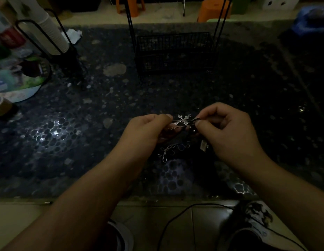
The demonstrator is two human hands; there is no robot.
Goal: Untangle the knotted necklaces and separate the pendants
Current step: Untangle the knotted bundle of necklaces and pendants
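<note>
Necklaces point(183, 123) stretch taut at frame centre — we pinch them with left hand point(148, 130) and right hand point(224, 127), cross pendant point(184, 119) between. No writing we can read — too dim.

Head view, downward, near table point(85, 142)

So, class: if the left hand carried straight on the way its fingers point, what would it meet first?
Probably the cross pendant just past the left hand, then the right hand; depth is uncertain.
</note>
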